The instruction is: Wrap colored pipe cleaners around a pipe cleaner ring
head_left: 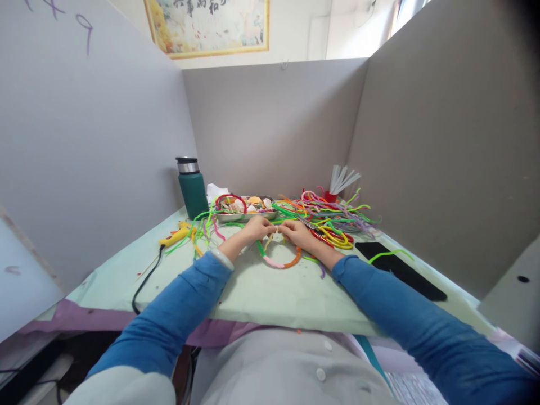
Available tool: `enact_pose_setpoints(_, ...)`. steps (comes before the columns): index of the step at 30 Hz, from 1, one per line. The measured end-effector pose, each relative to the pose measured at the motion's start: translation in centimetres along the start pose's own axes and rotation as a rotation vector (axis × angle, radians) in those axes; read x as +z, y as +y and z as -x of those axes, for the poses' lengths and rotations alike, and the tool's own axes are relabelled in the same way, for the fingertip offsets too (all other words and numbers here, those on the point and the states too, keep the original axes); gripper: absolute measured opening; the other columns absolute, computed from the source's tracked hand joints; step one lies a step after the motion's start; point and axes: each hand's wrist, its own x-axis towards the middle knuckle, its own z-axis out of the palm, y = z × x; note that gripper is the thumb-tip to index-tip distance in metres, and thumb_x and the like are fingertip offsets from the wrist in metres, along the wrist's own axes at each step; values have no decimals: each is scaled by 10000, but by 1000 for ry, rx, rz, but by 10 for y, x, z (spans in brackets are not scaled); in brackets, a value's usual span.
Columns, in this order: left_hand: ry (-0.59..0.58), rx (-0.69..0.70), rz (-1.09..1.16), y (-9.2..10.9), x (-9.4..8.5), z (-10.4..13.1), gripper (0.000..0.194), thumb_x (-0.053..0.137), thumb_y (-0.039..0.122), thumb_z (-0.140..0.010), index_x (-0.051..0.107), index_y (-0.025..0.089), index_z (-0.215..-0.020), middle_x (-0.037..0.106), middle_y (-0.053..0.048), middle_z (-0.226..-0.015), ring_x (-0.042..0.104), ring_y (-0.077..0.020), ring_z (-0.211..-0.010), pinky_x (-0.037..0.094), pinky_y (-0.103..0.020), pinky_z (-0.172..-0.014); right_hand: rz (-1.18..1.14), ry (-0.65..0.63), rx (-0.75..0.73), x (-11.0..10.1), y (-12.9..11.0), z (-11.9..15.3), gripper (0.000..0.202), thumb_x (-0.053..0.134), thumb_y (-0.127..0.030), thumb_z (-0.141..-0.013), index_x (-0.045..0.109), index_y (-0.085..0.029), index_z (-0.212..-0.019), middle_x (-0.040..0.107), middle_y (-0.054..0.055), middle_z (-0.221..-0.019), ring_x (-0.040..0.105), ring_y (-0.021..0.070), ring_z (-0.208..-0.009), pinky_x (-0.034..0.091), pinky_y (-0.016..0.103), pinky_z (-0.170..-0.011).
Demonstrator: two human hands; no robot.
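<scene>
A ring of coloured pipe cleaners, green, pink and orange in sections, lies on the table below my hands. My left hand and my right hand meet above its far side, fingertips pinched together. Between them shows a short pale yellow piece of pipe cleaner, and both hands grip it. My fingers partly hide the far part of the ring. Scissors lie just beyond my right hand, among the loose pipe cleaners.
A metal tray of shells and trinkets stands behind my hands. Left are a green bottle and a yellow glue gun with its cord. Right are heaped pipe cleaners, a red cup of glue sticks and a black phone-like slab. Grey partitions enclose the table.
</scene>
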Motion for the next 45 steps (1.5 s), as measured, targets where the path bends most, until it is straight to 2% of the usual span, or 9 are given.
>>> enact_pose_setpoints(7, -66, -35, 219, 0, 0, 1, 375, 599, 480, -665, 590, 105, -672, 449, 39, -462, 333, -46, -376, 362, -198, -393, -3, 16, -30, 1, 0, 0, 274, 451, -375, -773, 507, -148, -628, 413, -47, -505, 356, 77, -481, 257, 202, -463)
enact_pose_setpoints(14, -69, -12, 138, -3, -1, 0, 404, 578, 500, -674, 594, 96, -652, 486, 16, -485, 368, -50, -383, 339, -190, -393, 40, 3, -28, 0, -1, 0, 285, 443, -371, -773, 491, -148, -602, 425, -41, -515, 351, 78, -491, 252, 206, -468)
enact_pose_setpoints(19, -86, 1, 102, -2, -2, 2, 308, 553, 390, -715, 611, 92, -662, 478, 21, -450, 376, -53, -377, 310, -181, -390, 34, 5, -26, 1, 0, 0, 284, 440, -368, -770, 478, -152, -590, 420, -43, -503, 349, 78, -490, 255, 205, -473)
enact_pose_setpoints(23, -110, 7, 139, -1, -2, 1, 181, 540, 231, -702, 632, 82, -749, 557, 3, -554, 402, -46, -390, 346, -177, -409, 34, 21, -8, 0, 1, -1, 277, 441, -367, -764, 483, -153, -592, 409, -47, -487, 347, 80, -484, 251, 205, -469)
enact_pose_setpoints(26, -115, -6, 123, -1, -1, -1, 205, 504, 128, -674, 637, 77, -821, 609, -20, -652, 438, -45, -411, 369, -170, -420, 21, 26, -7, 0, 1, -1, 277, 447, -374, -758, 488, -153, -596, 403, -49, -485, 350, 81, -482, 251, 205, -466)
enact_pose_setpoints(30, -99, 31, 49, -5, 1, -4, 247, 480, 114, -677, 628, 91, -874, 636, -30, -719, 476, -50, -429, 373, -160, -423, -1, 25, -2, -1, -1, -1, 274, 453, -376, -754, 491, -152, -600, 402, -50, -483, 352, 79, -479, 254, 204, -465)
enact_pose_setpoints(36, 5, 136, -202, -9, 1, -6, 243, 515, 223, -692, 659, 116, -856, 595, 0, -581, 496, -79, -445, 367, -174, -463, -14, 19, 8, 0, -1, -1, 276, 456, -383, -755, 508, -149, -619, 399, -53, -471, 348, 77, -470, 257, 201, -463)
enact_pose_setpoints(40, 110, 249, -365, -9, 0, -7, 248, 527, 248, -683, 687, 130, -832, 638, -20, -670, 493, -90, -537, 361, -183, -543, -3, 10, 17, 0, 1, -2, 280, 456, -387, -755, 524, -146, -631, 415, -48, -473, 359, 80, -473, 259, 202, -464)
enact_pose_setpoints(45, 139, 300, -414, -10, 0, -6, 274, 514, 289, -709, 696, 139, -848, 656, -34, -714, 479, -104, -574, 327, -195, -556, -21, 21, 16, -1, 1, -1, 291, 461, -405, -749, 499, -152, -609, 403, -50, -471, 354, 80, -468, 264, 204, -460)
